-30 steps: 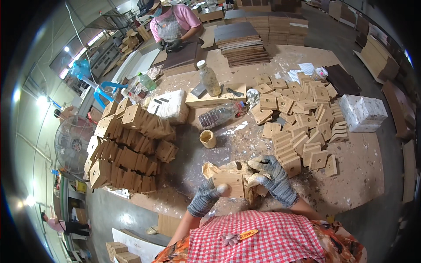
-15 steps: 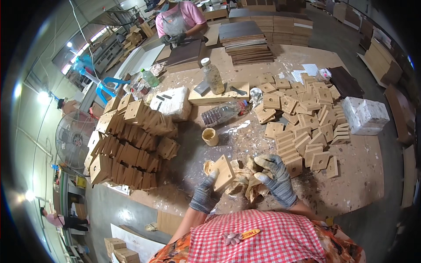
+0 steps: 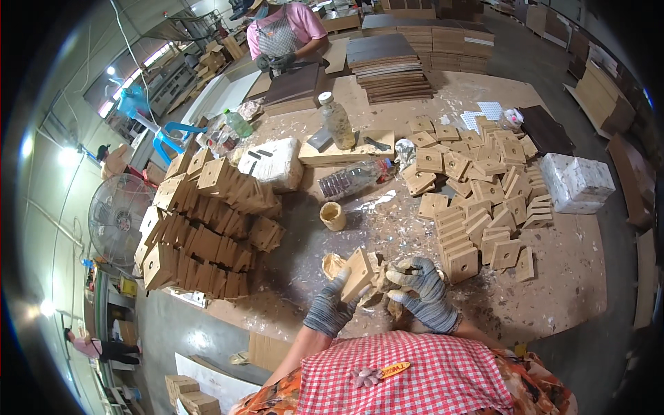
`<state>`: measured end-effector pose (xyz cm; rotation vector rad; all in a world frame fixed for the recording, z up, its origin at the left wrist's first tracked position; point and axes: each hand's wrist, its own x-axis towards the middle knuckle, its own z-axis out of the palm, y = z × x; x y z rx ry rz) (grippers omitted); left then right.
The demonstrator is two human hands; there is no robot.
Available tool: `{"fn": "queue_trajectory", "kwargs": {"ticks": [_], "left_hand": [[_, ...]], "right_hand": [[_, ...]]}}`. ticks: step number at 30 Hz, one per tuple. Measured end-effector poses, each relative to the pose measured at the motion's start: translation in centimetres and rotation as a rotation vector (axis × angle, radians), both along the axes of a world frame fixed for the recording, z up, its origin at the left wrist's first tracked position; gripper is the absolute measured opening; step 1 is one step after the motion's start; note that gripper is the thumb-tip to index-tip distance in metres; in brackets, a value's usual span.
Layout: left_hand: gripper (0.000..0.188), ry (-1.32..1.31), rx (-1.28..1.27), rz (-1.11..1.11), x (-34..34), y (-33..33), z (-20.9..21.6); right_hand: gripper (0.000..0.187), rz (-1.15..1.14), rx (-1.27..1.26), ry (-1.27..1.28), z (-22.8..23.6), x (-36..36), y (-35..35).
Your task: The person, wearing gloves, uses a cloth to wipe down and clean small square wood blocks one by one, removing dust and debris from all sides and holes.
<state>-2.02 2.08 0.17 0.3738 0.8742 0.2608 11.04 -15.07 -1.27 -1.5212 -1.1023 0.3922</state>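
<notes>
My left hand (image 3: 328, 309), in a grey knit glove, grips a flat wooden block (image 3: 357, 274) that is tilted on edge, with its broad face toward the left. To the right of the block, my gloved right hand (image 3: 427, 296) has its fingers curled in toward the thumb. Whatever sits between those fingertips is too small or hidden to make out. A crumpled, stained tan cloth (image 3: 377, 282) shows between the block and my right hand, partly covered by both. Just left of the block is a small pale round piece (image 3: 333, 265), partly hidden behind it.
Stacked wooden blocks (image 3: 207, 242) rise at left; loose drilled blocks (image 3: 477, 187) spread at right. Between them stand a tan cup (image 3: 333, 216), a lying plastic bottle (image 3: 354, 178) and an upright jar (image 3: 336, 123). A co-worker (image 3: 287, 34) stands across the table beside stacked dark boards (image 3: 384, 59).
My right hand has shifted left toward the block, covering more of the cloth. The block in my left hand has turned more edge-on and moved slightly right.
</notes>
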Motion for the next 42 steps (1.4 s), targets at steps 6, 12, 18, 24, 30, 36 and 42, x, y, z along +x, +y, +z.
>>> {"fn": "queue_trajectory", "kwargs": {"ticks": [6, 12, 18, 24, 30, 36, 42], "left_hand": [[0.043, -0.057, 0.004, -0.049, 0.5, -0.2, 0.9], [0.044, -0.207, 0.042, -0.127, 1.2, -0.4, 1.4], [0.058, -0.233, 0.213, -0.292, -0.7, 0.8, -3.2], [0.06, -0.181, 0.075, -0.257, 1.6, -1.0, 1.0], [0.055, -0.175, 0.078, -0.289, 1.6, -1.1, 0.4], [0.041, -0.125, 0.058, -0.129, 0.7, -0.2, -1.4], [0.054, -0.04, 0.199, -0.169, -0.1, 0.7, -3.6]], "right_hand": [[0.046, -0.049, 0.078, -0.075, 1.5, 0.0, 0.0], [0.043, -0.093, 0.097, 0.173, -1.1, 1.1, 0.2], [0.041, -0.243, 0.104, 0.011, 1.0, 1.0, -0.2], [0.042, -0.011, 0.18, -0.121, 1.5, -0.2, 0.1], [0.039, 0.095, 0.005, -0.224, -0.4, -0.4, 0.6], [0.035, 0.31, -0.104, -0.283, -2.6, 1.0, -0.2], [0.036, 0.019, 0.004, -0.189, 0.4, 0.5, -1.1]]}}
